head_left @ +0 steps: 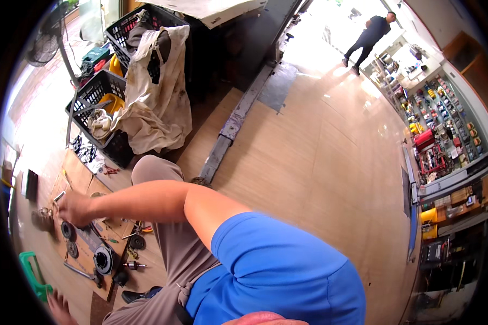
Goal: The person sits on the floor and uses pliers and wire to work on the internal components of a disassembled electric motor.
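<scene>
Reaching across my body, I have one hand (75,208) out over the cardboard sheet (81,173) on the floor, fingers curled shut around a small metal piece (57,196) that pokes out near the thumb. From the way the arm runs out of the blue sleeve I judge it to be my right hand, though the fisheye bend makes that less than certain. My left hand is out of view, so I can say nothing of it.

Judging by the spread, the job looks to be mid-way: parts lie taken apart on the cardboard. There is a dark round disc (68,230) just below the hand, a smaller disc (72,249) under that, a round housing (103,260) with a pale ring, a motor armature (133,265) lying on its side, and a screwdriver (109,239) between them. Nothing looks put back together yet, so I take the reassembly to be still ahead.

For room: the cardboard is crowded, with parts near each other, and my knee (152,170) in grey-brown trousers hems its right edge. A green plastic stool (33,273) stands at the lower left, and a bare foot (59,307) rests just beside it. Behind, black crates (100,86) draped with a dirty cloth (157,103) close off the far side. To my right the wooden floor (320,162) lies wide and open, with a person (368,38) standing well apart.
</scene>
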`<state>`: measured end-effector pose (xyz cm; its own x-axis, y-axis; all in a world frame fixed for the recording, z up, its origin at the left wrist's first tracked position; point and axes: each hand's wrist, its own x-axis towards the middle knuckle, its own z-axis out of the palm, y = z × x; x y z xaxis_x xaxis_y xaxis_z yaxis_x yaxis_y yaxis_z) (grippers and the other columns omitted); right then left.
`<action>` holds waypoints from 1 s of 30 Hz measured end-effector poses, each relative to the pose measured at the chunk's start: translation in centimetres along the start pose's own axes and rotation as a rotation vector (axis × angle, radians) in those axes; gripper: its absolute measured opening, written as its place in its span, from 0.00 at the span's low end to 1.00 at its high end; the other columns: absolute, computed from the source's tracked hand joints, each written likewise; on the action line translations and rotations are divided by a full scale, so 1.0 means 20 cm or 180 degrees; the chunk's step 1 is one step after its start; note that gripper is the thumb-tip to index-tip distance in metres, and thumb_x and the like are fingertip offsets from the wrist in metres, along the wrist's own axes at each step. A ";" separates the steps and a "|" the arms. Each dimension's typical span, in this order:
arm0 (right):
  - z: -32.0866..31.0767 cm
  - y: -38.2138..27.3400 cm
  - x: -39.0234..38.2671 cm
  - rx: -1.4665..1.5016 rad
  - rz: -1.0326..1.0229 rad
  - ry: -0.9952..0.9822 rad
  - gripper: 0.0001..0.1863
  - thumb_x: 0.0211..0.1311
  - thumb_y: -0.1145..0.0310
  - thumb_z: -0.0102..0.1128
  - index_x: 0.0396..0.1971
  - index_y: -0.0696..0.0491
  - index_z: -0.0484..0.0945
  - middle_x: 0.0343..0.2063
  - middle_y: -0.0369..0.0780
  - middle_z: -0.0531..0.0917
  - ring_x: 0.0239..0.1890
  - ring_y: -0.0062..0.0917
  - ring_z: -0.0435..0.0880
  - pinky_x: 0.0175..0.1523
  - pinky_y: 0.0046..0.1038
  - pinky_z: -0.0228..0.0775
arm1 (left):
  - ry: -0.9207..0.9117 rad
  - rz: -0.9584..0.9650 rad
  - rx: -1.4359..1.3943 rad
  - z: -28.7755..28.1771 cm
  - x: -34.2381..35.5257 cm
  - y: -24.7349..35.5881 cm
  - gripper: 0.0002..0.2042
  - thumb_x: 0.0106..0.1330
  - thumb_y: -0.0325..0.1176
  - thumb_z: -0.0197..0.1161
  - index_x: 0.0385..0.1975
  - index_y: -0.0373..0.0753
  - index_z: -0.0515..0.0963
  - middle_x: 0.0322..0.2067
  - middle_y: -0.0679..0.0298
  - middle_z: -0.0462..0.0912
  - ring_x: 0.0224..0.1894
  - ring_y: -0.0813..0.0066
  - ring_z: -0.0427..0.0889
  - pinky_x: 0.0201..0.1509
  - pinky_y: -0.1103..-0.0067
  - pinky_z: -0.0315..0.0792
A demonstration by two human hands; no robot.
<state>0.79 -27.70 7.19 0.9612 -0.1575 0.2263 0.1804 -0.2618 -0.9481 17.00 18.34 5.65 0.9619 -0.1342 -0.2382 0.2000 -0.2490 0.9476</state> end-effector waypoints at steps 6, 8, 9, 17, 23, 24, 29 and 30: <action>0.16 0.07 -0.19 -0.0011 -0.0984 -0.0187 0.13 0.54 0.64 0.62 0.19 0.59 0.78 0.21 0.52 0.78 0.25 0.44 0.80 0.32 0.38 0.70 | -0.2098 -0.0139 -0.0060 1.24 -0.58 0.24 0.16 0.74 0.43 0.53 0.48 0.37 0.76 0.33 0.63 0.84 0.30 0.76 0.82 0.35 0.82 0.75; 0.15 0.05 -0.19 0.0019 -0.0629 -0.0135 0.13 0.54 0.64 0.62 0.20 0.59 0.79 0.21 0.52 0.78 0.25 0.43 0.81 0.32 0.37 0.71 | -0.1979 -0.0257 -0.0403 1.27 -0.61 0.11 0.15 0.74 0.42 0.53 0.49 0.36 0.75 0.33 0.61 0.84 0.29 0.75 0.82 0.35 0.80 0.76; 0.15 0.04 -0.16 0.0041 -0.0557 -0.0287 0.11 0.54 0.65 0.63 0.22 0.59 0.81 0.22 0.52 0.79 0.26 0.42 0.81 0.33 0.36 0.72 | -0.1883 -0.0242 -0.0690 1.27 -0.65 0.08 0.15 0.74 0.40 0.53 0.49 0.36 0.75 0.31 0.63 0.83 0.30 0.76 0.82 0.34 0.79 0.76; 0.10 0.07 -0.09 0.0571 0.0121 -0.0906 0.10 0.61 0.69 0.57 0.31 0.61 0.80 0.21 0.44 0.79 0.26 0.21 0.76 0.33 0.29 0.71 | -0.1556 -0.0892 -0.1760 1.41 -0.59 0.11 0.14 0.76 0.39 0.47 0.45 0.36 0.76 0.27 0.64 0.80 0.26 0.74 0.80 0.31 0.77 0.76; 0.22 0.07 -0.10 0.1176 0.0834 -0.1296 0.10 0.68 0.71 0.56 0.30 0.62 0.79 0.24 0.32 0.79 0.28 0.12 0.74 0.32 0.19 0.68 | -0.2191 -0.0901 -0.2141 1.27 -0.58 0.03 0.14 0.75 0.38 0.49 0.47 0.35 0.75 0.30 0.59 0.84 0.31 0.70 0.85 0.38 0.74 0.81; 0.25 0.06 -0.11 0.1295 0.0940 -0.1295 0.10 0.67 0.71 0.57 0.28 0.62 0.79 0.22 0.31 0.79 0.26 0.12 0.73 0.30 0.20 0.67 | -0.2176 -0.0886 -0.2115 1.25 -0.59 0.01 0.12 0.75 0.37 0.50 0.46 0.35 0.75 0.29 0.60 0.83 0.29 0.71 0.84 0.36 0.76 0.81; 0.24 0.11 -0.11 0.1865 0.1547 -0.1345 0.15 0.76 0.63 0.45 0.39 0.58 0.78 0.22 0.33 0.79 0.18 0.12 0.71 0.22 0.15 0.61 | -0.1642 -0.0931 -0.1842 1.24 -0.63 0.04 0.10 0.75 0.35 0.51 0.38 0.36 0.76 0.22 0.64 0.81 0.21 0.75 0.81 0.27 0.81 0.77; 0.23 0.12 -0.11 0.1854 0.1558 -0.1363 0.15 0.76 0.63 0.45 0.39 0.58 0.78 0.22 0.33 0.79 0.18 0.12 0.71 0.22 0.15 0.61 | -0.1629 -0.0934 -0.1862 1.25 -0.63 0.04 0.10 0.75 0.35 0.51 0.38 0.36 0.76 0.22 0.64 0.81 0.21 0.75 0.81 0.27 0.81 0.77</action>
<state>0.01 -23.66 3.44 0.9332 0.2772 -0.2286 -0.3078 0.2885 -0.9066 0.45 -4.15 4.07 0.6800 -0.5964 -0.4265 0.6302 0.1780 0.7558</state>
